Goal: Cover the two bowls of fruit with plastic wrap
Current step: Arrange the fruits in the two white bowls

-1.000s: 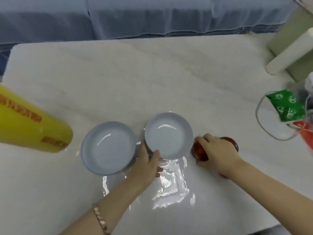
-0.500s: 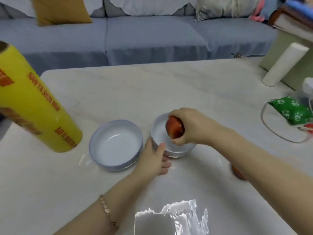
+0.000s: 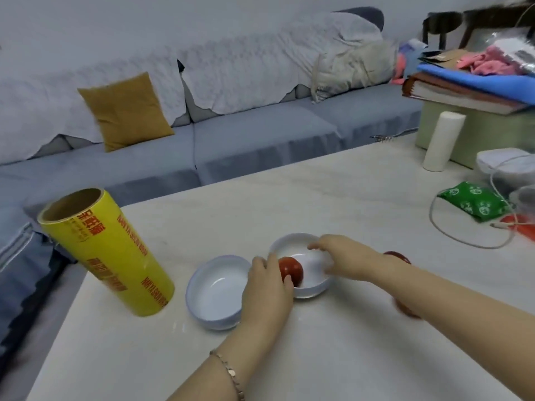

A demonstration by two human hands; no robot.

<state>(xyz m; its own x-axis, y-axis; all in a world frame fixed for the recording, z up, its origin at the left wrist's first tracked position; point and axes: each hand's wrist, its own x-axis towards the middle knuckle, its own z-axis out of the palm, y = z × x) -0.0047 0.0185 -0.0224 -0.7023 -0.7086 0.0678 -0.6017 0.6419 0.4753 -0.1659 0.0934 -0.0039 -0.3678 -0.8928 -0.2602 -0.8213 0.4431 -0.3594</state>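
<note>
Two white bowls stand side by side on the pale table. The left bowl (image 3: 215, 290) holds nothing. A red fruit (image 3: 292, 269) lies in the right bowl (image 3: 314, 280). My left hand (image 3: 265, 287) grips that bowl's near-left rim, thumb inside beside the fruit. My right hand (image 3: 338, 256) hovers over the same bowl with relaxed fingers and holds nothing. Two more red fruits lie on the table by my right forearm, one behind it (image 3: 398, 255) and one in front (image 3: 405, 308), both partly hidden. The yellow plastic wrap roll (image 3: 111, 256) lies tilted to the left of the bowls.
A green packet (image 3: 474, 204), a looping white cable (image 3: 466, 238) and a white cylinder (image 3: 443, 140) occupy the table's right side. A grey sofa (image 3: 260, 140) runs behind the table. The table's left edge (image 3: 66, 308) passes close to the roll.
My right hand lifted a red fruit from the table, set it into the right bowl and let go. My left hand stayed on the bowl's rim. The camera tilted upward.
</note>
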